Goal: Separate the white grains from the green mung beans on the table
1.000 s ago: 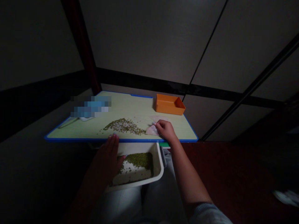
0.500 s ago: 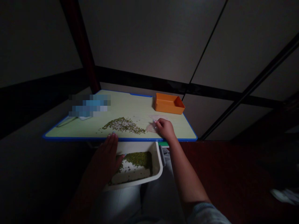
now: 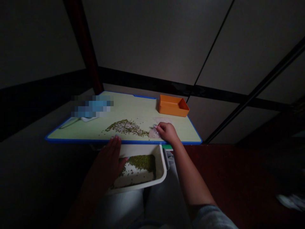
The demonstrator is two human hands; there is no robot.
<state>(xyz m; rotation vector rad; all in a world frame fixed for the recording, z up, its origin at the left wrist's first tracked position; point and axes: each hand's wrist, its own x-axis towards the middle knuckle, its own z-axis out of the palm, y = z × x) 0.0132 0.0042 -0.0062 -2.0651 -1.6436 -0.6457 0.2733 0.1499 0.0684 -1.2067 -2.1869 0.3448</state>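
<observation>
Dim overall; tabletop (image 3: 133,108) brightest; left hand (image 3: 110,154) deeply shadowed, right hand (image 3: 168,131) better lit; corners near-black.

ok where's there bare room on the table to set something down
The widest bare patch on the table lies behind the green grains, left of the orange box. A smaller one lies between the right hand and right edge. Front middle is crowded: grains, hand.

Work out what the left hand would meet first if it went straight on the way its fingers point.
Most likely the scattered green grains on the tabletop, just beyond the left hand; its height is unclear, so it might pass over them.
</observation>
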